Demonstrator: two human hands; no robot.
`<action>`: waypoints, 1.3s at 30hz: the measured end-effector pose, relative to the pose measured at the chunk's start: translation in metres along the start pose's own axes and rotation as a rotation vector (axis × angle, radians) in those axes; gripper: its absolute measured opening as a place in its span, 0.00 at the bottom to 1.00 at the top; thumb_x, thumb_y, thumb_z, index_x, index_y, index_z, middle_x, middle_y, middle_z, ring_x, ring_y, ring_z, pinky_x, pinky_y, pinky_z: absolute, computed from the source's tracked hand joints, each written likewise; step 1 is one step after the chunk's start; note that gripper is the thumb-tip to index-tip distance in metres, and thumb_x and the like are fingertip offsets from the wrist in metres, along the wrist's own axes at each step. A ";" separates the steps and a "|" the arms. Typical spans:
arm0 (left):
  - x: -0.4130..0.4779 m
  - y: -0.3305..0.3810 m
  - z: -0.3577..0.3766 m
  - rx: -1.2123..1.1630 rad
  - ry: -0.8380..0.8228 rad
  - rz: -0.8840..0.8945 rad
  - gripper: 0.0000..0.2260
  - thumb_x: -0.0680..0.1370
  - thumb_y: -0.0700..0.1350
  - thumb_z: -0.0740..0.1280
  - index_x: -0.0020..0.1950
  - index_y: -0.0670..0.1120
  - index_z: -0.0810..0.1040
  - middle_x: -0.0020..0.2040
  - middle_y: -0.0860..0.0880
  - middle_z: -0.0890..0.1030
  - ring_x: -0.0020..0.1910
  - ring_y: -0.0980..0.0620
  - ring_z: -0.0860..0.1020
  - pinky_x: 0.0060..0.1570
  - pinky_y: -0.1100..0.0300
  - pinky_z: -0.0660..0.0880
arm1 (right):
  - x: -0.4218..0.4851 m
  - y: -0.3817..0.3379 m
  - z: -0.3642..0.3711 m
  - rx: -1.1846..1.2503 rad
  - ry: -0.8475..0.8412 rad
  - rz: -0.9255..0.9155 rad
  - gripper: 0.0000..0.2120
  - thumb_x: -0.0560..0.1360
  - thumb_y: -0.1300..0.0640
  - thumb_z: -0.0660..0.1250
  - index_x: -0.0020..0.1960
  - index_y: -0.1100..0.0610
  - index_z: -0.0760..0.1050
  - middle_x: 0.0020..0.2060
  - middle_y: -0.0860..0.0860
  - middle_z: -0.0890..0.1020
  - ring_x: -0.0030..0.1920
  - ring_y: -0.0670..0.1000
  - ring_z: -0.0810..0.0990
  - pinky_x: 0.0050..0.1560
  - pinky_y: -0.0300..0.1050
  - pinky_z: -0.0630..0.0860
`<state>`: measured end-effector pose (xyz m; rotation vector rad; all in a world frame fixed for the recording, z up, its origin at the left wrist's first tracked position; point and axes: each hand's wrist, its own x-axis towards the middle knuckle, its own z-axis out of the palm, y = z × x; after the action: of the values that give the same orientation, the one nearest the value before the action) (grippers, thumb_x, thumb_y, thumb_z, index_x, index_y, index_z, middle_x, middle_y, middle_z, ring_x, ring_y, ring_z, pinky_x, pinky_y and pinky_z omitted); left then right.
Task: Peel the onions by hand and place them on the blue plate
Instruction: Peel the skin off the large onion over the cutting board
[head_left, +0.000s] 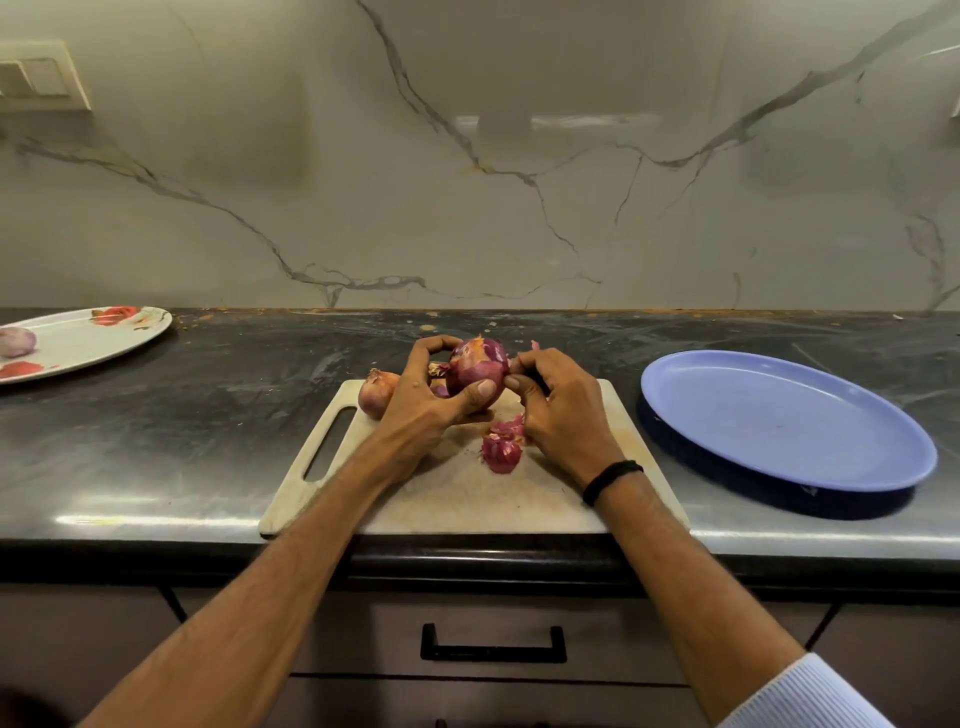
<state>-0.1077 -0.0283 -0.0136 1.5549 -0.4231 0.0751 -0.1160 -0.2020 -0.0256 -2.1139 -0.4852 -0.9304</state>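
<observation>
Left hand (431, 402) wraps round the red onion (478, 369), holding it over the cutting board (457, 499). Right hand (563, 415) is curled in and pinching the skin at the onion's right side. Torn peels (501, 449) lie on the board below, with a second onion (375, 397) just beside the left hand. The blue plate (779, 421) sits well off to the right.

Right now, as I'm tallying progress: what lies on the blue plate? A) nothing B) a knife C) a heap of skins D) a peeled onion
A: the blue plate shows only bare surface; the left hand holds the onion over the cutting board.
</observation>
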 end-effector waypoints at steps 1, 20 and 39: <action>-0.001 0.000 0.000 -0.004 -0.005 0.001 0.35 0.68 0.43 0.76 0.71 0.46 0.66 0.58 0.45 0.75 0.50 0.47 0.85 0.43 0.55 0.83 | 0.000 0.000 0.000 -0.004 -0.004 0.000 0.03 0.78 0.64 0.67 0.48 0.58 0.77 0.39 0.42 0.74 0.40 0.39 0.73 0.48 0.33 0.70; -0.002 0.001 0.002 -0.034 0.025 -0.006 0.34 0.70 0.40 0.78 0.71 0.48 0.66 0.58 0.48 0.74 0.47 0.55 0.85 0.43 0.58 0.82 | 0.002 0.004 -0.003 -0.088 0.242 0.027 0.08 0.75 0.70 0.65 0.49 0.59 0.77 0.45 0.52 0.78 0.45 0.47 0.75 0.48 0.35 0.73; 0.002 -0.004 -0.004 -0.046 -0.062 0.007 0.24 0.79 0.39 0.69 0.72 0.54 0.68 0.62 0.48 0.70 0.58 0.46 0.79 0.49 0.58 0.82 | 0.001 0.001 0.004 -0.100 0.049 -0.106 0.09 0.75 0.66 0.70 0.54 0.58 0.78 0.49 0.52 0.79 0.49 0.43 0.73 0.52 0.27 0.69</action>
<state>-0.1042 -0.0254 -0.0170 1.5137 -0.4758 0.0226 -0.1128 -0.1994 -0.0273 -2.1665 -0.5404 -1.0848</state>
